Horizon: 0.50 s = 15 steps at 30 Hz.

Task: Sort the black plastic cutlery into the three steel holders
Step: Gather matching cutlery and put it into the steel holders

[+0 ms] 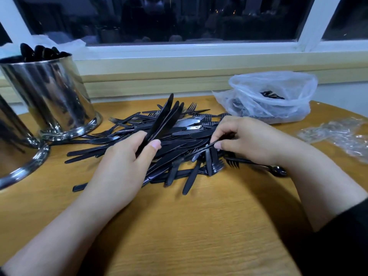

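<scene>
Left hand: the left hand (121,162) gripped a bundle of black plastic knives (163,118), thumb across the handles and fingers curled behind them, the blades fanned up and away from the person over the pile.
Right hand: the right hand (247,140) pinched one thin black plastic piece of cutlery (201,151) between thumb and forefinger at the right side of the pile; whether it was a fork or a knife could not be told, its far end being lost among the others.
Pile: a loose heap of black plastic forks and knives (179,136) lay on the wooden tabletop (199,226) between the two hands, pieces crossing one another, a few stray handles reaching toward the near edge.
Holders: a shiny round steel holder (51,96) stood at the back left with dark rounded cutlery ends showing above its rim, the pile touching its base; a second steel holder (18,146) stood just in front of it, cut off by the left edge. A third was not in view.
Bag: a crumpled clear plastic bag (272,96) holding more black cutlery sat at the back right, near the pile.
Wrapping: clear plastic wrapping (338,134) lay at the far right of the tabletop.
Window: a white-framed window (179,46) ran behind the table, dark outside.
</scene>
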Motion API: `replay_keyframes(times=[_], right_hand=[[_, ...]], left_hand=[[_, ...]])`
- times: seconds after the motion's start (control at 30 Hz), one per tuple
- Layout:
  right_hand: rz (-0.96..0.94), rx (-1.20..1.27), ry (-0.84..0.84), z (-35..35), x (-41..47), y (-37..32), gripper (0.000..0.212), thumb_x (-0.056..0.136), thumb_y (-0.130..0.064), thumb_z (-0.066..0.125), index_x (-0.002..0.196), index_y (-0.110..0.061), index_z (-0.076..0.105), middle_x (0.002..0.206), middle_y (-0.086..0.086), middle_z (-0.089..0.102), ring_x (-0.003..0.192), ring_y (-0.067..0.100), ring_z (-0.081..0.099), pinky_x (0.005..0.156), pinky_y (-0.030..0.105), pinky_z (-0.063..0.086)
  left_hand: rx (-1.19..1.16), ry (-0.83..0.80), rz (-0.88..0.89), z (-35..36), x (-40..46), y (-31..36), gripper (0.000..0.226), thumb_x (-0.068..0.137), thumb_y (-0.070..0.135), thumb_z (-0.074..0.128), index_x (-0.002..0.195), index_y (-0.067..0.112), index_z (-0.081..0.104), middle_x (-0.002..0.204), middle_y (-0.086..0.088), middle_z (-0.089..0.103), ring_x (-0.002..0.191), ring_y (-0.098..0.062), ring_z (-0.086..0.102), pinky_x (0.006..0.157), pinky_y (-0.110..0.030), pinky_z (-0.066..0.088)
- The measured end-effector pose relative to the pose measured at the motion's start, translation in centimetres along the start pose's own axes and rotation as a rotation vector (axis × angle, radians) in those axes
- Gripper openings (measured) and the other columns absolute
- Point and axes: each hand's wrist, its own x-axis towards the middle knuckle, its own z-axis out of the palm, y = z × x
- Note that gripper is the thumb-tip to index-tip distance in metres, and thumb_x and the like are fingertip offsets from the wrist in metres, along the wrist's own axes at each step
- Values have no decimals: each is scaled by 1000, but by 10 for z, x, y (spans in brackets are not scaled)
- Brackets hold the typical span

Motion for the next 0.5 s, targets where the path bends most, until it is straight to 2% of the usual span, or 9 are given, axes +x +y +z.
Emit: replay_keyframes(times=[0.13, 0.2, 0.27, 0.33, 0.4, 0.43, 0.5], right_hand=[[-97, 50, 96, -3, -2, -10, 19, 101, -29, 57, 103, -45, 67, 107, -20, 59, 105, -2, 54, 90, 23, 42], [-148, 64, 99, -3, -3, -15, 20, 100, -27, 59, 105, -43, 70, 106, -21, 60, 109, 0, 54, 92, 24, 41], [-184, 67, 94, -1, -3, -20, 18, 98, -26, 63, 105, -39, 73, 103, -22, 62, 110, 1, 55, 93, 26, 42], [-215, 58, 96, 3, -2, -26, 15, 96, -25, 67, 103, -35, 74, 100, -22, 64, 108, 1, 57, 93, 25, 44], [-245, 59, 120, 8, 0, -34, 12, 93, -25, 71, 100, -34, 74, 96, -25, 65, 103, -3, 58, 89, 20, 45], [-257, 70, 135, 11, 0, -38, 11, 92, -25, 72, 99, -34, 74, 95, -27, 64, 100, -5, 59, 86, 17, 44], [-272, 90, 167, 15, -1, -43, 15, 91, -28, 73, 101, -39, 70, 95, -27, 64, 101, -5, 59, 86, 14, 42]], left_hand=[[-50, 31, -14, 0, 1, -2, 32, 102, 45, 46, 84, 23, 61, 71, 2, 62, 57, -13, 56, 56, -32, 46], [-102, 62, -23, 0, 3, -3, 27, 104, 37, 48, 85, 26, 62, 77, 12, 67, 63, -6, 63, 57, -18, 47], [-141, 74, -21, -2, 3, -2, 26, 105, 33, 48, 85, 28, 63, 82, 16, 71, 71, -3, 68, 62, -13, 47], [-146, 55, -15, -3, 3, -1, 25, 105, 35, 48, 87, 30, 64, 86, 20, 72, 75, -1, 70, 67, -19, 50], [-158, 8, -9, -2, 1, 2, 24, 104, 35, 49, 89, 28, 65, 86, 22, 73, 77, 1, 71, 68, -14, 51], [-159, -18, -4, 0, 0, 3, 24, 104, 35, 49, 90, 26, 65, 84, 20, 73, 74, 1, 71, 66, -12, 50], [-111, -68, 20, 2, -1, 4, 28, 104, 39, 48, 85, 25, 62, 71, 16, 70, 60, -1, 64, 63, -21, 48]])
